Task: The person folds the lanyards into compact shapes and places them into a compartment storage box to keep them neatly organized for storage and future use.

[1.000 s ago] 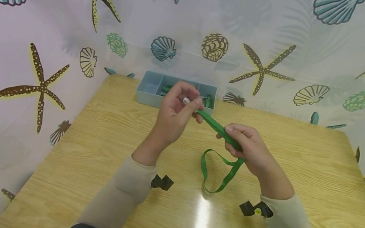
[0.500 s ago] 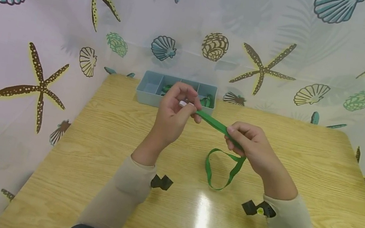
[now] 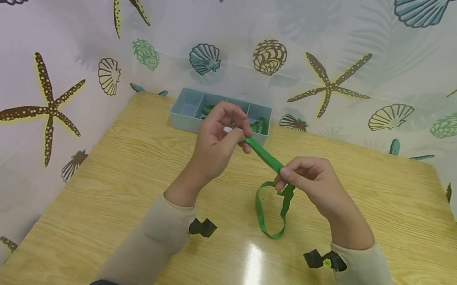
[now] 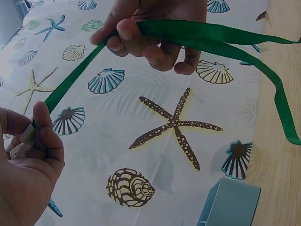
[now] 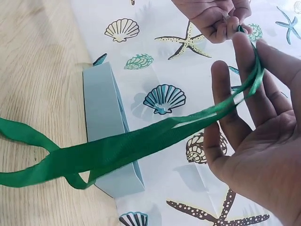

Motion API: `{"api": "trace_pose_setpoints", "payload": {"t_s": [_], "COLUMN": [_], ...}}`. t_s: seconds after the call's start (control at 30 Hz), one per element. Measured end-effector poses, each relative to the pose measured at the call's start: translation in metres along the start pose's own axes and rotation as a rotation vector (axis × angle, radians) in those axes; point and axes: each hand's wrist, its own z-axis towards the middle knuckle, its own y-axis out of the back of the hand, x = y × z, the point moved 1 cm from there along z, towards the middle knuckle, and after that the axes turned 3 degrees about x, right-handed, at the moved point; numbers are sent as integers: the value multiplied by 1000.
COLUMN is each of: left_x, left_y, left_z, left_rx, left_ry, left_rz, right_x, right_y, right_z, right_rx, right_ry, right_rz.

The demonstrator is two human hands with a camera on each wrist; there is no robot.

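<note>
A green lanyard (image 3: 266, 155) is stretched between my two hands, its ribbon doubled. My left hand (image 3: 219, 136) pinches the end with the whitish plastic fitting (image 4: 23, 143), close in front of the divided box. Farther along, my right hand (image 3: 310, 178) pinches the strap between thumb and fingertips. Beyond it the rest of the ribbon hangs in a loose loop (image 3: 260, 212) over the table. In the right wrist view the doubled strap (image 5: 127, 146) drapes from the right fingers, and the other fingers are spread. The left fingers partly hide the fitting.
A blue-grey divided box (image 3: 184, 123) stands at the back of the wooden table (image 3: 139, 168), with green things in some compartments. A cloth printed with shells and starfish (image 3: 247, 26) hangs behind and at both sides. Dark devices (image 3: 202, 228) are strapped at the wrists.
My right hand has shifted its hold along the strap, with thumb and fingertips now pinching it. The hanging loop has swung and narrowed. My left hand stays nearly in place.
</note>
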Motion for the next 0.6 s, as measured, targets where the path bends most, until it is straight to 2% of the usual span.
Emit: {"api": "trace_pose_setpoints", "payload": {"t_s": [0.33, 0.6], "left_x": [0, 4], "left_y": [2, 2], "left_z": [1, 1], "left_rx": [-20, -32], "left_ry": [12, 15], "left_rz": [-11, -6], "right_x": [0, 2], "right_y": [0, -1], "right_z": [-1, -2], "right_rx": [-68, -59], "right_ry": [-6, 54], "right_rz": [-46, 32]}}
